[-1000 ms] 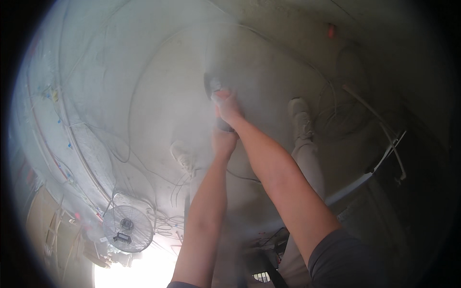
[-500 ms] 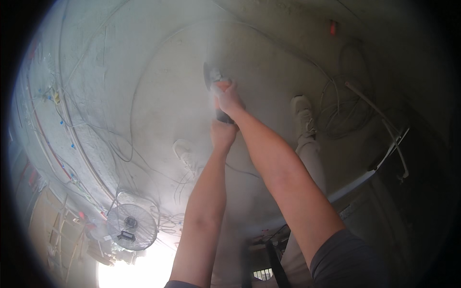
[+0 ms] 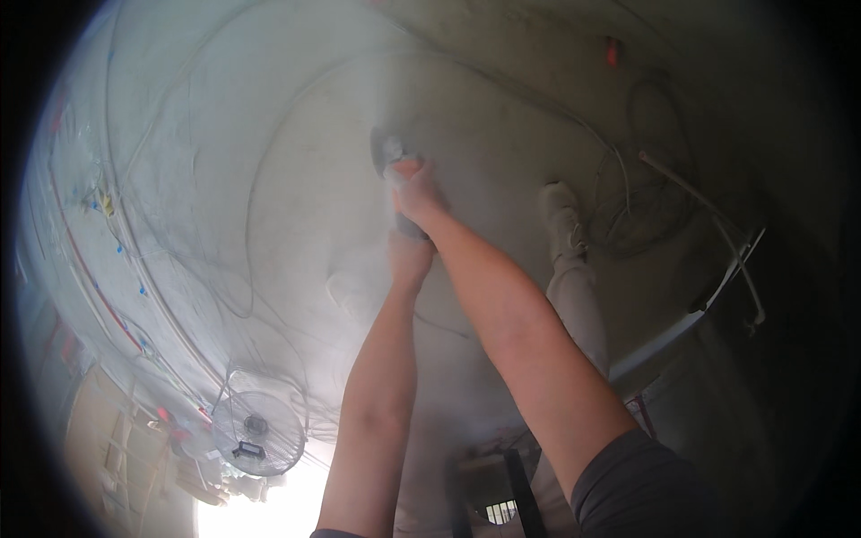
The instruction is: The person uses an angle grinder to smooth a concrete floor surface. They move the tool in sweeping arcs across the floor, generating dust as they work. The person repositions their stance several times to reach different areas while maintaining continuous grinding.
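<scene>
Both my hands are closed on an angle grinder with an orange and dark body. Its round dark disc stands on edge at the far end and seems to meet the grey floor; dust blurs the contact. My right hand wraps the body just behind the metal head. Behind it, my left hand grips the rear end of the tool. A dusty haze hangs around the disc and both hands. One light shoe shows to the right, while the other on the left is veiled by dust.
A round fan stands at the lower left. Pipes run along the left side. Looped hose and a pale pipe lie at the right. Thin cables cross the floor, and a small red object lies far right.
The grinder and both hands have shifted slightly left and toward me. Dust has thickened over my left shoe, which is now harder to see.
</scene>
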`<state>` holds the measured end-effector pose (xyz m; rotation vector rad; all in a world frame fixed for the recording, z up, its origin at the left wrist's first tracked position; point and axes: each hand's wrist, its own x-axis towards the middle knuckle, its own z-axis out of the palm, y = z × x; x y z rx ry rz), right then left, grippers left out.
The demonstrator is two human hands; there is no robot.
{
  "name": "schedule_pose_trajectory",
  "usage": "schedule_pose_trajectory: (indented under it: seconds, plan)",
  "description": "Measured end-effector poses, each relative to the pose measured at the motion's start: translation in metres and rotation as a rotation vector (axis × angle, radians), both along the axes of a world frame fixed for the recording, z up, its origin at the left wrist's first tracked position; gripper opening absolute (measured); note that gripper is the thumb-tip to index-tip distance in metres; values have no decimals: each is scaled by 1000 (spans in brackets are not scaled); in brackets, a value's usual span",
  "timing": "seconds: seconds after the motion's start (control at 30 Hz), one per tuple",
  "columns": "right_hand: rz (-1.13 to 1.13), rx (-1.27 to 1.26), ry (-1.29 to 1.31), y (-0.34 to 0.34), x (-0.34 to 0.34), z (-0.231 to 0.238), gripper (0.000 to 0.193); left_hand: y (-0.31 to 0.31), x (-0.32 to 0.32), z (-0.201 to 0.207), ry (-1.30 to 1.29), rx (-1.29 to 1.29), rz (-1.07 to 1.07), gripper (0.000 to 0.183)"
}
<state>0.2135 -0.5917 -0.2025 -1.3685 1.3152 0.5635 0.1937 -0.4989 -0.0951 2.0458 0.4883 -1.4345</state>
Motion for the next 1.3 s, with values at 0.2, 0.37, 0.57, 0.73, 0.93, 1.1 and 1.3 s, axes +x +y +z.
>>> schedule_pose_trajectory:
  seconds: [0.2, 0.37, 0.57, 0.73, 0.93, 1.1, 1.3]
  plan:
    - [134, -15, 222, -15, 20, 43, 99, -3, 5, -1, -54, -39, -6, 41]
    - [127, -23, 178, -24, 36, 51, 104, 0, 15, -14, -84, -57, -28, 43]
    - [4, 30, 124, -32, 51, 32, 108, -14, 43, -1, -20, 3, -79, 45]
    - [16, 21, 94, -29, 52, 38, 110, -12, 46, 2, -65, -64, -64, 41]
    - [-12, -30, 139, -31, 62, 4, 110, -6, 66, -27, -78, 16, -183, 41]
    - [-214, -55, -109, -25, 67, -25, 105, -9, 71, -29, -123, 36, -266, 38]
    - [-147, -40, 67, -38, 77, 39, 86, -9, 75, -23, -146, -47, -245, 36]
